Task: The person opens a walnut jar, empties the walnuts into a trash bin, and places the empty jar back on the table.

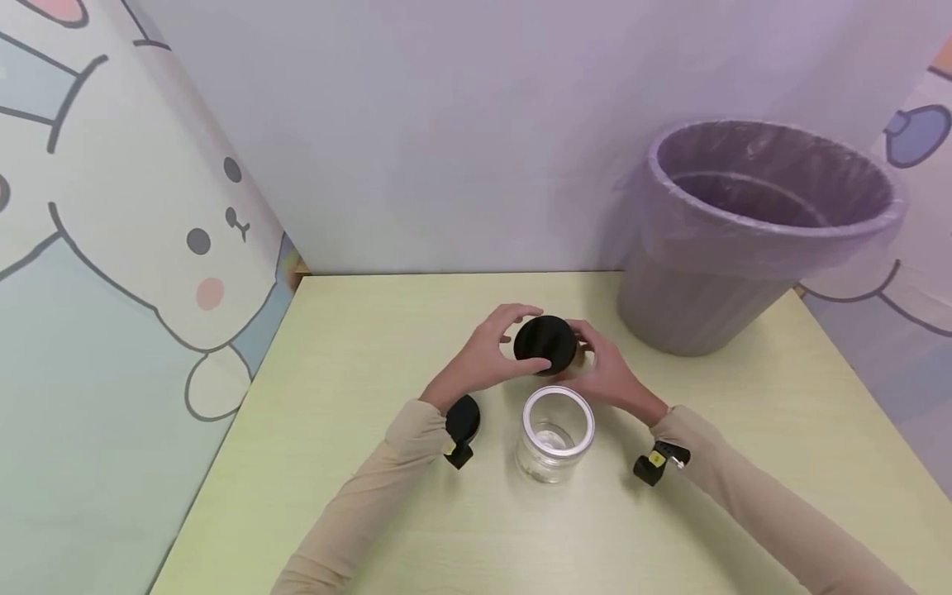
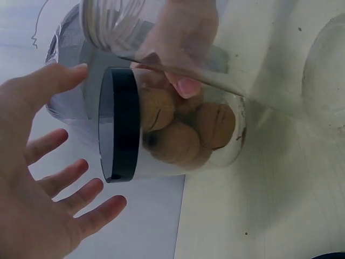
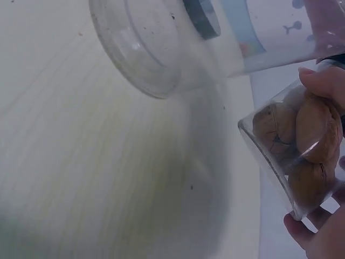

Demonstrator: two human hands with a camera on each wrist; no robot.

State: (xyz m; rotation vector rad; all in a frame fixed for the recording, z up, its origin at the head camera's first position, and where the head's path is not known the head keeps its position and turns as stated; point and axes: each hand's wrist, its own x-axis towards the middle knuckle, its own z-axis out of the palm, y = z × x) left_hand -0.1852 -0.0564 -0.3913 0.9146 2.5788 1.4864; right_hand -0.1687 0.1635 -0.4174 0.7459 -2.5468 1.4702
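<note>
My right hand [image 1: 606,372] grips a clear jar [image 2: 186,156] of brown walnuts [image 3: 315,127] round its side. A black lid [image 1: 541,339] sits on that jar. In the right wrist view the jar stands tilted, with fingers near its bottom edge. Around the lid's left side my left hand [image 1: 483,355] is spread; the left wrist view shows its fingers extended, with a gap to the lid. Nearer to me stands an open clear jar [image 1: 546,463] with a pale rim, and no contents show in it. Left of it lies another black lid [image 1: 463,417], partly hidden by the left wrist.
A tall bin [image 1: 692,289] lined with a plastic bag stands at the back right of the pale wooden table [image 1: 357,347]. Behind the table rises a plain wall [image 1: 446,165]. A cartoon-printed sheet [image 1: 149,248] hangs along the left side.
</note>
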